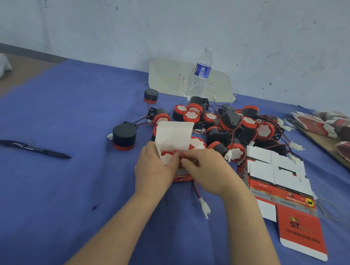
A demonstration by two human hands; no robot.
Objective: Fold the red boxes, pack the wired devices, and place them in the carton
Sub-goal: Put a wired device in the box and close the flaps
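Your table [56, 195] is covered with a blue cloth. On your left, a dark pen [33, 149] lies alone. Centre-back is a heap of black-and-red wired devices [224, 124] with tangled leads. A stray device [124, 136] stands apart on the heap's left, a second stray [151, 96] farther back. Behind the heap a clear water bottle [201, 75] stands upright before a cream sheet [168, 78] marked with a red 4. On your right, flat red boxes [282, 185] are stacked just beside the heap.

The left hand [155, 171] and right hand [208, 171] are bare. The left forearm [118, 223] and right forearm [251, 236] are unsleeved throughout.
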